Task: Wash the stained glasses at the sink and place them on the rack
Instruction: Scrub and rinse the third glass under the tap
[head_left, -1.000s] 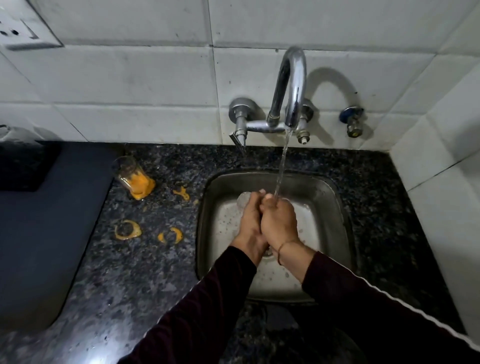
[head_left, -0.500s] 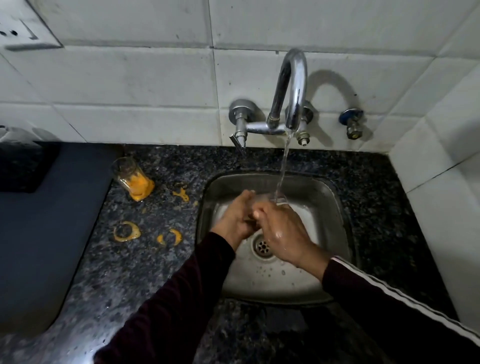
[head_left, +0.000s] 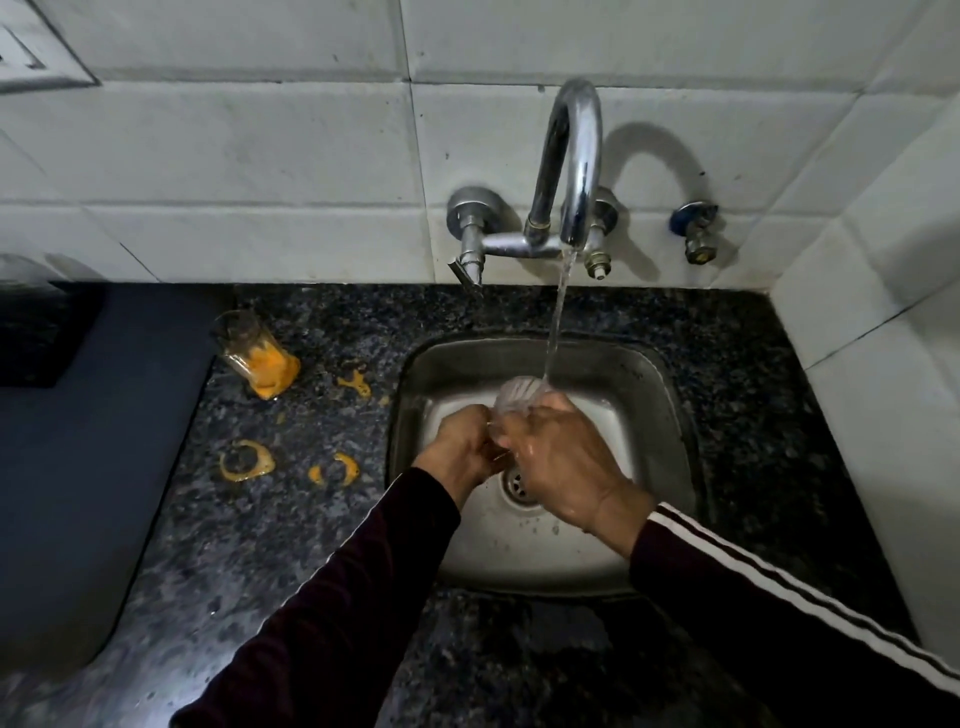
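A clear glass (head_left: 517, 397) is held over the steel sink (head_left: 660, 395), its mouth tilted away from me under the water stream from the tap (head_left: 571, 156). My right hand (head_left: 563, 462) wraps around the glass from the right. My left hand (head_left: 462, 449) grips its near end from the left with curled fingers. Most of the glass is hidden between the two hands. A second glass (head_left: 254, 353) with orange residue at its bottom stands on the dark granite counter (head_left: 291, 519) left of the sink.
Orange ring stains (head_left: 244, 460) and smears (head_left: 335, 470) mark the counter between the stained glass and the sink. A dark mat (head_left: 78, 467) covers the left side. White tiled walls close the back and right. The drain (head_left: 514, 483) shows below my hands.
The glass has tipped up so its mouth now shows under the stream. Both hands shifted slightly right and apart; a second ago they were pressed close together.
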